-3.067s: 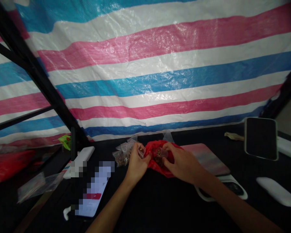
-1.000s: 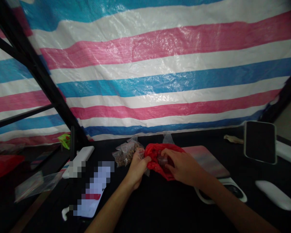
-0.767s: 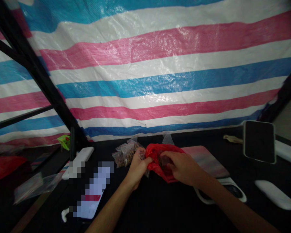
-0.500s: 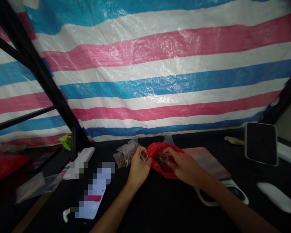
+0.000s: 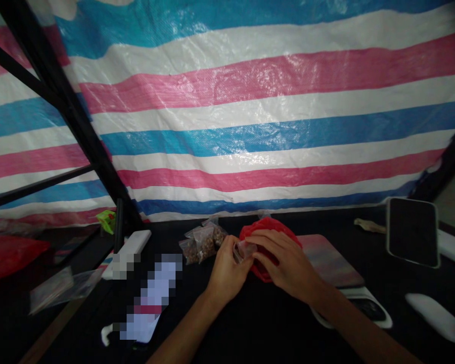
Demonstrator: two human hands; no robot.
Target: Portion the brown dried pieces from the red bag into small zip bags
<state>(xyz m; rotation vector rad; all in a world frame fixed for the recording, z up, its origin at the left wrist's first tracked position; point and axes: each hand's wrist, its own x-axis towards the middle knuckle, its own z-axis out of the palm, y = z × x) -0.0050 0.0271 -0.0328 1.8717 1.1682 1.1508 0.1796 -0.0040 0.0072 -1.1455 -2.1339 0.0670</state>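
My left hand [image 5: 229, 268] is closed round a small clear plastic bag [image 5: 245, 248], its mouth turned toward the right. Over that mouth is my right hand [image 5: 284, 260], thumb and fingers drawn together; what they pinch is too small or hidden to tell. Behind and partly under the right hand lies an opened red plastic bag [image 5: 278, 227], its inside mostly covered. Just left of my left hand are several small clear bags filled with brown granules [image 5: 205, 243].
A flat reddish-grey scale-like device [image 5: 331, 258] lies right of the red bag. Farther right are a dark-screened tablet [image 5: 412, 232] and a white mouse-shaped object [image 5: 438, 317]. A phone [image 5: 151, 298] and a white box [image 5: 131, 250] lie left. Striped sheeting [image 5: 250, 121] hangs behind.
My right hand has come out of the red bag and moved left to the small clear bag's mouth. My left hand has shifted slightly right, still holding the clear bag.
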